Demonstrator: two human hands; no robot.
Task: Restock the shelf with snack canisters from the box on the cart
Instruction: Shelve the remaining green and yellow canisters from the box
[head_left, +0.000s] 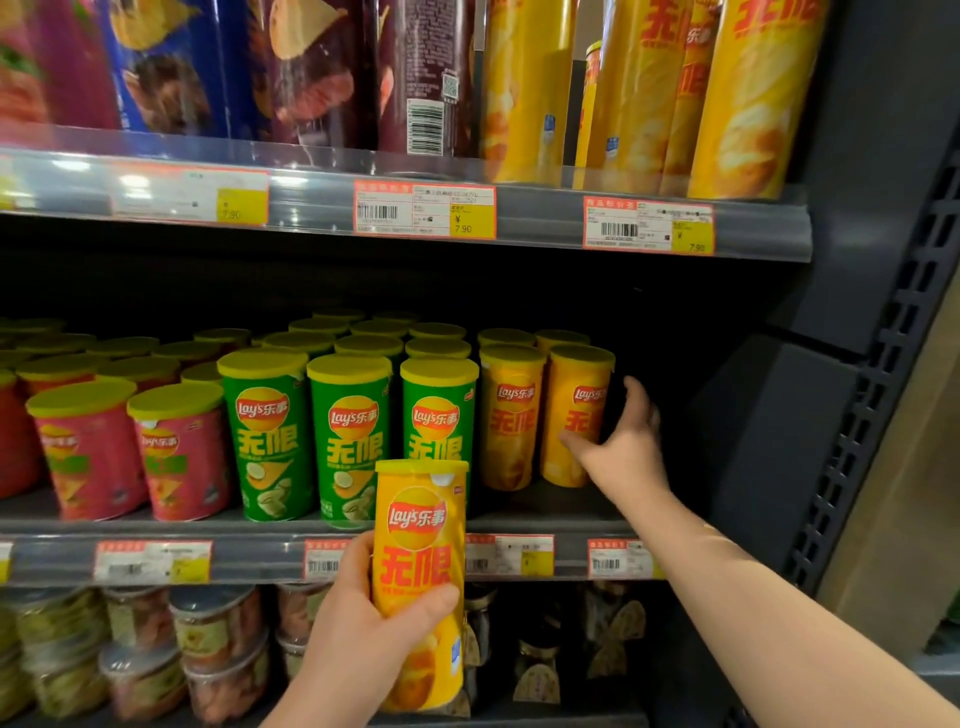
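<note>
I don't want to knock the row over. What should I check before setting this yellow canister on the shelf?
1. Grip: the left hand wraps round the lower half of the held yellow canister: ok.
2. Orientation: it is upright with the logo facing out: ok.
3. Flavour: it matches the yellow row that ends at the rightmost canister: ok.
4. Free spot: there is a dark gap on the middle shelf to the right of that row; how deep it runs: cannot tell.
5. Path: the right hand grips the rightmost canister beside the gap: not ok.
</note>
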